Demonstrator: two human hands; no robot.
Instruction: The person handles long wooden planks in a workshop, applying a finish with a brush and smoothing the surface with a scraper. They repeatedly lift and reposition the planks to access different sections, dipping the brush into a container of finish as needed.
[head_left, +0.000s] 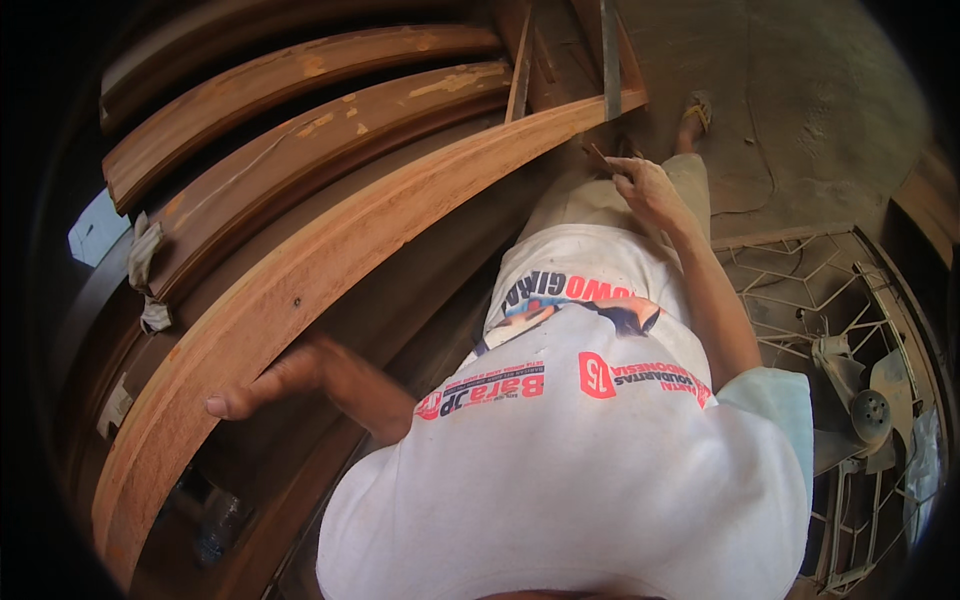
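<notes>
A long reddish-brown wooden plank [310,265] runs from the lower left to the upper middle, its curve exaggerated by the lens. My left hand [275,382] is at its near edge, with the thumb lying over the wood; the other fingers are hidden below the edge. Farther off, close to the plank's far end, my right hand [645,188] is closed with a thin flat brown piece [598,157] pinched in its fingers. I cannot make out exactly what that piece is.
Darker boards with pale patches [330,115] lie left of the plank. Narrow upright slats [611,60] stand at its far end. On the right is a wire-grilled frame [790,238] with a metal fan [870,415]. A clear plastic bottle [220,525] sits at the lower left.
</notes>
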